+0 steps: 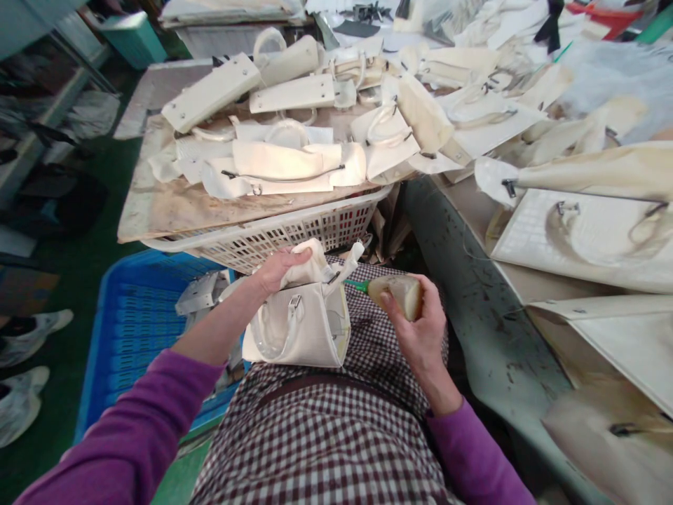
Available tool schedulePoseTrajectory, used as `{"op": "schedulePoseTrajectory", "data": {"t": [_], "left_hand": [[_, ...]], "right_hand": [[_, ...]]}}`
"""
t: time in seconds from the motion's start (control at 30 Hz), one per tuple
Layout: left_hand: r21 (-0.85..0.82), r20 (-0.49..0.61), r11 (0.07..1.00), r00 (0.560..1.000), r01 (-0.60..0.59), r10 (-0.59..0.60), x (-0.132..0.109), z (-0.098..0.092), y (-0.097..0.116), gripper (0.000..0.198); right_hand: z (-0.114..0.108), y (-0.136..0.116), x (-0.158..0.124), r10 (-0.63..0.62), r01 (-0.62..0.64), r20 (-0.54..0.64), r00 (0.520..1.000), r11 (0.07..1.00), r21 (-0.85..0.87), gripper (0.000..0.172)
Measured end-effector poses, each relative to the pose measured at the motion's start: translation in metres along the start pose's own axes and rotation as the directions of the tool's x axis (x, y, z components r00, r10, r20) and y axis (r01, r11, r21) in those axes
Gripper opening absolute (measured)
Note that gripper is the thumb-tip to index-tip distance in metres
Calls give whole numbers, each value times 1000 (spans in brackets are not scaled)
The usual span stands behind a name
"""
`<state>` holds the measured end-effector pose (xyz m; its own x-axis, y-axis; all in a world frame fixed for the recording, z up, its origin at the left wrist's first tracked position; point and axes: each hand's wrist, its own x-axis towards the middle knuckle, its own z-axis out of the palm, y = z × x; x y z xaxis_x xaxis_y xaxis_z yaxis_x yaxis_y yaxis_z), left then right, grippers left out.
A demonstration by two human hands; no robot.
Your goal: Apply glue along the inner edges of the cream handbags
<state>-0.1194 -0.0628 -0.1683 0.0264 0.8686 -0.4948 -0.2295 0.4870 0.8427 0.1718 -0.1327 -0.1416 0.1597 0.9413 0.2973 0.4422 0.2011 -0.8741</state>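
Note:
A small cream handbag (305, 330) rests on my lap, over a checked apron (336, 428). My left hand (278, 268) is closed on the bag's folded top flap, pulling it back. My right hand (415, 330) grips a squeeze bottle (400, 291) of yellowish glue. Its green nozzle (356, 285) points at the bag's open edge, close to or touching it.
A white plastic basket (294, 235) under a worn board (173, 203) stands just ahead, piled with cream bag parts (284, 165). A blue crate (131, 330) lies at lower left with more pieces. To the right a dirty table (473, 280) carries larger bag panels (589, 245).

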Motion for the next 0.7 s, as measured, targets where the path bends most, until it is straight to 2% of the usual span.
{"op": "schedulePoseTrajectory", "data": {"t": [0.2, 0.4, 0.6, 0.7], "left_hand": [[6, -14, 1000, 1000, -26, 26, -2, 1, 1, 41], [-15, -37, 1000, 999, -9, 9, -1, -1, 0, 41], [5, -31, 1000, 1000, -3, 3, -1, 1, -1, 44], [32, -32, 999, 999, 12, -11, -2, 2, 0, 48]], "right_hand": [[11, -2, 2, -202, 202, 13, 979, 977, -63, 42], [15, -3, 0, -307, 309, 39, 951, 946, -94, 42], [-11, -18, 7, -240, 255, 130, 962, 961, -111, 39], [-32, -28, 14, -73, 102, 222, 972, 987, -125, 43]]}}
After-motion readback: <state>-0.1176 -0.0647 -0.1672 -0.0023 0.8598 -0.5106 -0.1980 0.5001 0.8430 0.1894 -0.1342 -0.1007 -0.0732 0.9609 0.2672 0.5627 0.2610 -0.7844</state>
